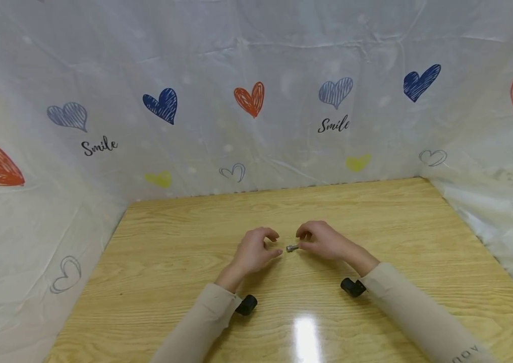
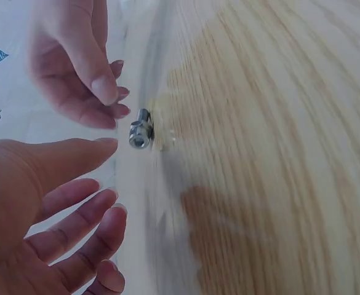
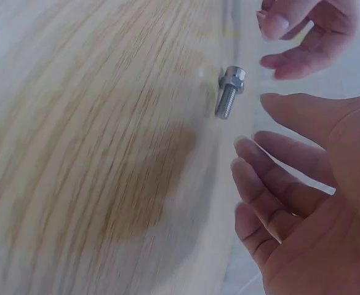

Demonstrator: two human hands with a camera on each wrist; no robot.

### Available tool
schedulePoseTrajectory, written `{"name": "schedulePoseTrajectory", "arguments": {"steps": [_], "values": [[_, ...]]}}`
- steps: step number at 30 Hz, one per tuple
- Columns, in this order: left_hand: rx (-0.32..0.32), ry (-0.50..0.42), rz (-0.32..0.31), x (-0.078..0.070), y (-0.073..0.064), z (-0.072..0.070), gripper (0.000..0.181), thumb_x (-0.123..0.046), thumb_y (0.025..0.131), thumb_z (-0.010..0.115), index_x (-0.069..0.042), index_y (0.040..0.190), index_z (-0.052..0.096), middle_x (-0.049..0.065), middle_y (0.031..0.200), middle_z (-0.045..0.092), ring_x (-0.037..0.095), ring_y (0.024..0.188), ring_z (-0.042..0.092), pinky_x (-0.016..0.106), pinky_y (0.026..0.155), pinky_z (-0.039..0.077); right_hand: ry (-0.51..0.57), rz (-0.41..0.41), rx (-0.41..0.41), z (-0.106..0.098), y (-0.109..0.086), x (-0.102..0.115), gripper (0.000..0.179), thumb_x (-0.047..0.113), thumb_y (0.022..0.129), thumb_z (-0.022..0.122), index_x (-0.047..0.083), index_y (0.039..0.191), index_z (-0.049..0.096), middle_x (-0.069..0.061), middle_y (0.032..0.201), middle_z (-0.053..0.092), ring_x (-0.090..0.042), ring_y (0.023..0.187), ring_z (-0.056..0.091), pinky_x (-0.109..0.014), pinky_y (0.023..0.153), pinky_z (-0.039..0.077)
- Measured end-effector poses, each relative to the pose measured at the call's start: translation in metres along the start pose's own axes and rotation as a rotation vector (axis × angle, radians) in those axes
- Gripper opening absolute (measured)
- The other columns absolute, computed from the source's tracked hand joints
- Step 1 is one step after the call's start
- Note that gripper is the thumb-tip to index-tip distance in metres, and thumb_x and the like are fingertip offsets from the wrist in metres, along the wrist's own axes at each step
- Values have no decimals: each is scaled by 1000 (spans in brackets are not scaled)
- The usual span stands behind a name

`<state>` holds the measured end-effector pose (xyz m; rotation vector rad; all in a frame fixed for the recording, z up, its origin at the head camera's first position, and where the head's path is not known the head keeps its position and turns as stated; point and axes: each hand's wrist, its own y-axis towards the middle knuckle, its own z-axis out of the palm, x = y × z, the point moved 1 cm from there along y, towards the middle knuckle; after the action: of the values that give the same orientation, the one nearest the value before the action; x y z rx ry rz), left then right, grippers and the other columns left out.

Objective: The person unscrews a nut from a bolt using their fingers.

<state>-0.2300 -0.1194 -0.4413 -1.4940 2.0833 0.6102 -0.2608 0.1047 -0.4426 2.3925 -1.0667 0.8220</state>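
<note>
A small silver bolt (image 1: 291,247) is at the middle of the wooden table (image 1: 374,222), between my two hands. My left hand (image 1: 274,244) is just left of it with fingers loosely spread and nothing in them. Just right of the bolt, my right hand (image 1: 301,241) has relaxed, slightly bent fingers. In the left wrist view the bolt (image 2: 141,129) is free beyond my left hand (image 2: 109,169), with the right hand (image 2: 87,67) behind it. In the right wrist view the bolt (image 3: 230,92) is clear of my right hand (image 3: 252,121) and the left hand (image 3: 303,37).
White plastic sheeting (image 1: 256,126) printed with hearts and "Smile" walls the table at the back and both sides. Black wrist cameras (image 1: 247,304) (image 1: 352,287) hang under both sleeves. Bare wood lies all round the hands.
</note>
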Motion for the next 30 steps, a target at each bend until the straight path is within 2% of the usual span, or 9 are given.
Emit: {"name": "schedulePoseTrajectory", "arguments": {"steps": [5, 14, 20, 25, 30], "values": [[2, -11, 12, -2, 5, 8, 18, -12, 90, 80, -6, 107, 76, 4, 102, 74, 22, 87, 67, 38, 78, 55, -29, 14, 20, 3, 7, 1, 19, 5, 93, 74, -2, 110, 72, -10, 103, 71, -19, 89, 63, -34, 80, 53], [7, -39, 7, -1, 10, 21, 5, -8, 89, 80, -9, 94, 79, 1, 94, 74, 17, 85, 67, 36, 76, 55, -70, -52, 39, 9, 14, -3, 6, 3, 91, 76, 3, 97, 75, -4, 92, 71, -13, 80, 60, -29, 73, 51], [7, -29, 8, -1, 11, 24, 3, -10, 91, 79, -10, 93, 80, 0, 95, 75, 20, 92, 67, 40, 80, 54, -72, -57, 96, 10, 14, -6, 4, 8, 96, 74, 5, 94, 74, 2, 90, 69, -9, 81, 58, -28, 76, 50], [25, -38, 26, -2, 11, 23, 4, -9, 93, 76, -10, 95, 79, 1, 95, 74, 20, 92, 66, 40, 81, 54, -77, -68, 160, 9, 12, -8, 6, 10, 100, 68, 8, 96, 72, 3, 92, 67, -8, 83, 58, -29, 78, 51], [53, -102, 65, 1, 9, 21, 5, -11, 96, 74, -10, 98, 79, 1, 97, 74, 16, 88, 66, 35, 80, 54, -36, -99, 177, 5, 8, -8, 9, 12, 103, 64, 7, 100, 71, 2, 95, 68, -8, 83, 59, -29, 78, 52]]}}
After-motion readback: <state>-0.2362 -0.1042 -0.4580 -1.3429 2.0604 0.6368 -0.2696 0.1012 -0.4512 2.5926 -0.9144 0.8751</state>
